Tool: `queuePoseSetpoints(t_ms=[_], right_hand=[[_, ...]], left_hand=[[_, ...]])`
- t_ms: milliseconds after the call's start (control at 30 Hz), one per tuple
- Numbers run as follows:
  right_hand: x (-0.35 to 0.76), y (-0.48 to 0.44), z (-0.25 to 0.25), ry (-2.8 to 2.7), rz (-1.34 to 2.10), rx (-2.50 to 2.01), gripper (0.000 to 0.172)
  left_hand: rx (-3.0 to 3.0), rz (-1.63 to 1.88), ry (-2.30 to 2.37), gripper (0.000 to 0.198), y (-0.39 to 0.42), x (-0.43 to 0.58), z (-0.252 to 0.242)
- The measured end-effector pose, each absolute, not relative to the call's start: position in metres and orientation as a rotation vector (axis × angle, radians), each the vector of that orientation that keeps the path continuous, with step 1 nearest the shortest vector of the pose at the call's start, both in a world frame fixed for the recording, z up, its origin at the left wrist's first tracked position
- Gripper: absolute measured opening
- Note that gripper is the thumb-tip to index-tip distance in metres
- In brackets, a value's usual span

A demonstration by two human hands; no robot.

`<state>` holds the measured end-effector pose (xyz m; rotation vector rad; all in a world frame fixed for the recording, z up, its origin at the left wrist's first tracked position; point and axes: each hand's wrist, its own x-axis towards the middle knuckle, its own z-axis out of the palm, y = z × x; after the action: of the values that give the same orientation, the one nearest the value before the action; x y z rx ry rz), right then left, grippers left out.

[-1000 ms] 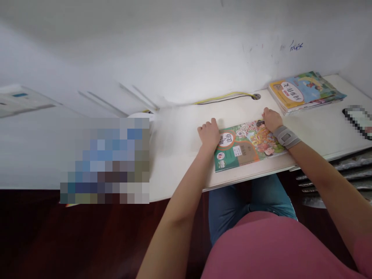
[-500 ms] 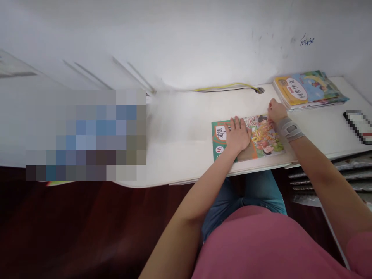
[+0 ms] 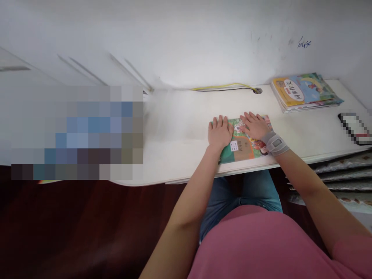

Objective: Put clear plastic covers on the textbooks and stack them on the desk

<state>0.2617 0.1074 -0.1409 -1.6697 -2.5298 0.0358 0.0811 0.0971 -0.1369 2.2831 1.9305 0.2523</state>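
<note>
A colourful green textbook (image 3: 241, 150) lies closed and flat on the white desk, close to its front edge. Its cover has illustrated figures and a small white label. My left hand (image 3: 220, 133) rests flat over the left part of the cover, fingers stretched toward the wall. On the upper right part lies my right hand (image 3: 255, 126), also flat, with spread fingers and a grey band on the wrist. Both palms hide much of the cover.
A stack of books (image 3: 302, 91) sits at the back right against the wall. Nearer the right edge is a pixelated phone-like object (image 3: 356, 128). Yellow and black cables (image 3: 223, 87) run into a desk hole (image 3: 257, 90). A blurred-out area covers the left side.
My left hand has slid left to the book's left side. The right hand, closed at the right edge before, has moved left and now lies spread on the cover.
</note>
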Motion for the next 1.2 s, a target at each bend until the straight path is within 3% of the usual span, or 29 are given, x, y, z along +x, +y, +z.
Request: queuePoseSetpoints(t_ms=[467,633,900,1200], right_hand=[[0.295,0.111,-0.148,-2.388,0.011,-1.815,0.059],[0.293,0.112,-0.153,-2.384,-0.032,-1.75,0.053],[0.301,0.116,-0.15,-2.405,-0.092,-1.652,0.044],[0.302,0.12,-0.156,-2.351,-0.029,-1.576,0.037]], left_hand=[[2.299,0.277,2.089,0.058,0.098,0.034,-0.143],[2.39,0.275,1.933,0.051,0.098,0.0,-0.146],[1.835,0.796,1.636,0.042,0.113,-0.008,-0.154],[1.437,0.939,1.489,0.057,0.119,-0.011,-0.134]])
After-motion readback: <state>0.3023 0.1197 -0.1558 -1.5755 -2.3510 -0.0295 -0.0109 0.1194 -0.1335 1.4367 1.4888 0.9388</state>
